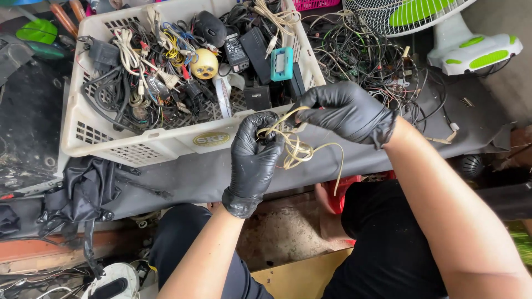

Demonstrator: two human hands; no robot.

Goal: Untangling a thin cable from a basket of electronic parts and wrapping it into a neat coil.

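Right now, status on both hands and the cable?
Left hand shut on cream cable. Right hand pinching the cable's upper loop. White crate of chargers just behind; nothing between the hands.

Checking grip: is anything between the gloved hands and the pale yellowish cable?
Nothing visible. The left hand and right hand, both in black gloves, hold the tangled pale yellowish cable directly, in front of the white plastic basket.
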